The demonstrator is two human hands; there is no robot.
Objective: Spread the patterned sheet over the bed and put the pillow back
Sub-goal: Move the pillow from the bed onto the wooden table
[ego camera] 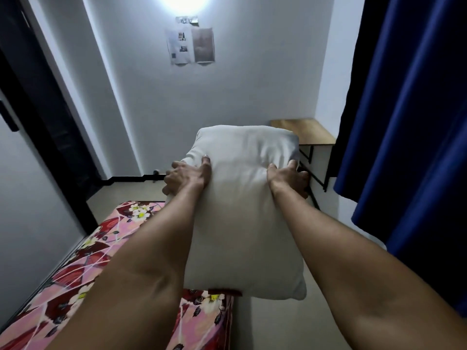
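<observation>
The pillow [242, 210] is in the air at the centre of the view, long axis running from twelve to six o'clock, its near corner hanging over the right edge of the bed [227, 324] and the rest over the floor [278, 329]. Both arms are stretched out. The left hand [187, 178] clamps the pillow's edge at nine o'clock, thumb pressed into the top face and fingers curled under. The right hand [288, 178] does the same at three o'clock, so each hand is closed round the stuffing. A two-sided grip high on the pillow makes sense, since it stops the soft body from folding and lets it be carried flat and steered.

The patterned sheet [75, 286] — pink and dark red with white flowers — already lies over the bed from seven o'clock up toward the left hand. What shows of it looks fairly flat, though the forearms hide much of it. By that, spreading seems done and the pillow is the step in hand.

A small wooden bench [303, 131] stands by the wall at two o'clock, behind the pillow — whether they touch I cannot tell. A blue curtain [404, 122] hangs at three o'clock
</observation>
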